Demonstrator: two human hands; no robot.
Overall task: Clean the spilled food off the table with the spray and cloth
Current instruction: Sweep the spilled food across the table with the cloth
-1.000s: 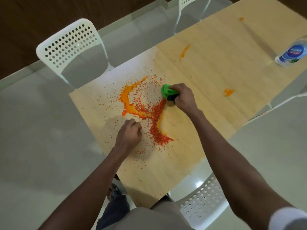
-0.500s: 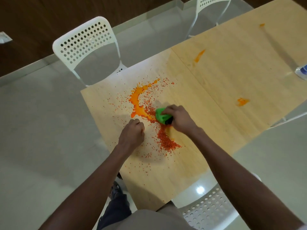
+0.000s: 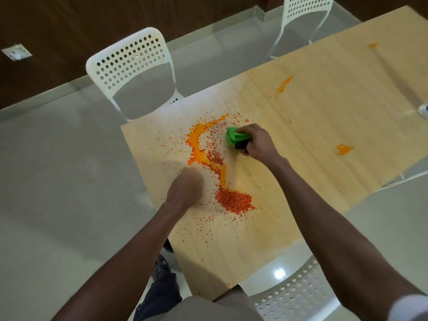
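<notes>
Because the bunched green cloth (image 3: 235, 136) is soft and light, the right hand (image 3: 256, 142) grips it wadded near the pale wooden worktop's (image 3: 347, 112) far edge; the left hand (image 3: 185, 187), curled empty, rests beside the orange spilled food (image 3: 234, 200).

Both arms reach forward; the left hand (image 3: 185, 188) rests as a fist (knuckles down), the right hand (image 3: 257, 142) curled tight, gripping.

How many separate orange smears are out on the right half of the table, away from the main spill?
3: one smear just past the seam, one right of the cloth hand, one small one at the far end. More may lie outside the view.
</notes>
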